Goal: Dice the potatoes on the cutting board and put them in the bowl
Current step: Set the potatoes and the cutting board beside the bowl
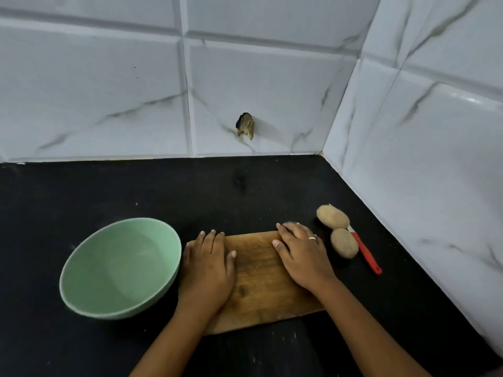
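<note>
Wooden cutting board (pixel 261 281), rectangular, grain worn, lies on a matte black counter (pixel 109 191). The left hand (pixel 208 268) rests flat on the board's left edge, fingers straight, holding nothing. The right hand (pixel 300 254) lies flat on the far right corner, fingers extended, a ring on one finger. Two oval, rough-skinned potatoes (pixel 333 216) sit off the board to the right, touching a red-handled knife (pixel 366 253). A smooth, pale green round bowl (pixel 81 259) stands just left of the board. Glossy marbled tiles (pixel 272 77) line the walls.

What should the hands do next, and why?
Probably the right hand should lift the nearer potato onto the cutting board: that potato lies whole beside the board, and this hand and the left hand rest flat on it, holding nothing.
</note>
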